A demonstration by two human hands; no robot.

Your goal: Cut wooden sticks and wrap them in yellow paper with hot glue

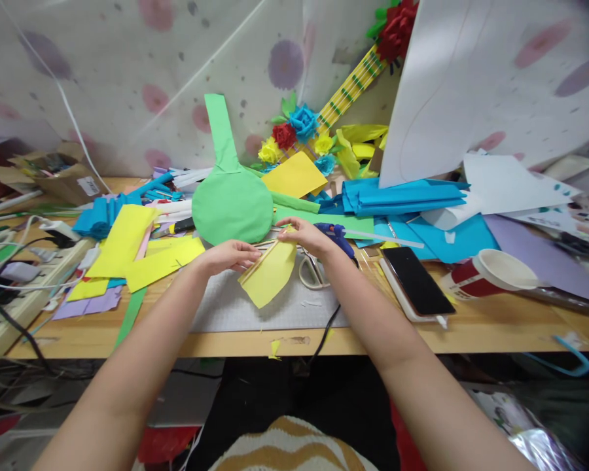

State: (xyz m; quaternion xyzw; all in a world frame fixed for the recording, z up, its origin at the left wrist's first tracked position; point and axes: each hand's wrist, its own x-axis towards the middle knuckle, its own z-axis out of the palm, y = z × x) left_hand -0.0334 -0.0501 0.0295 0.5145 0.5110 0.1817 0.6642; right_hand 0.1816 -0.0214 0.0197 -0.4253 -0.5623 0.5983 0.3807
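Observation:
My left hand and my right hand both pinch a piece of yellow paper along its upper edge, where a thin white stick lies against it. The paper hangs down over a grey cutting mat on the wooden table. The left hand grips the paper's left end, the right hand its right end. A pair of scissors lies on the mat just under my right wrist. A blue glue gun lies behind my right hand.
A green paddle-shaped paper lies behind the hands. Yellow sheets lie left, blue crepe paper right. A phone and a tipped paper cup lie to the right. A power strip with cables sits far left. Paper flowers stand at the back.

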